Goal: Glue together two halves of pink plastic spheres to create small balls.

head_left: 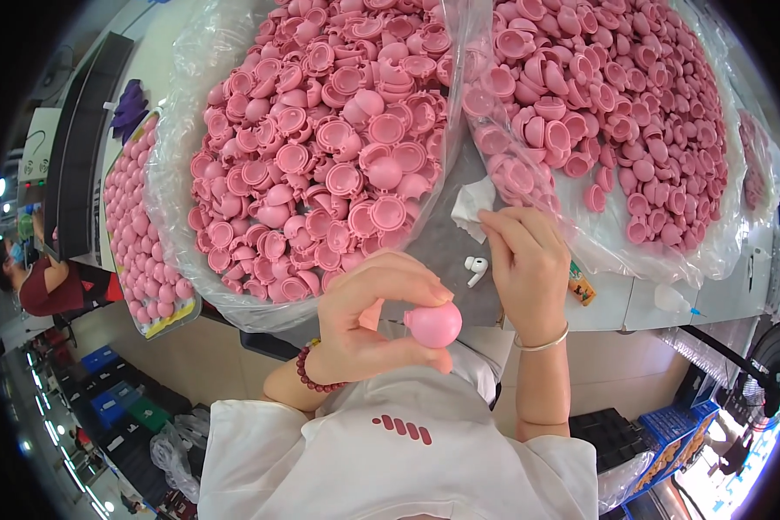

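Fingers (394,270) of the left hand (340,322) curve rightward at the centre of the frame, the forearm bent across the body behind a beaded bracelet (308,371). That hand is closed to a pinch, fingertips above and below a round pink ball (436,326) held over the white shirt (355,464). Rightward, a white earbud (475,270) lies on the tabletop (481,303). Just above it, a crumpled white cloth (472,206) is gripped at its edge by the right hand (529,260), fingers curled, forearm rising steeply from lower right of centre.
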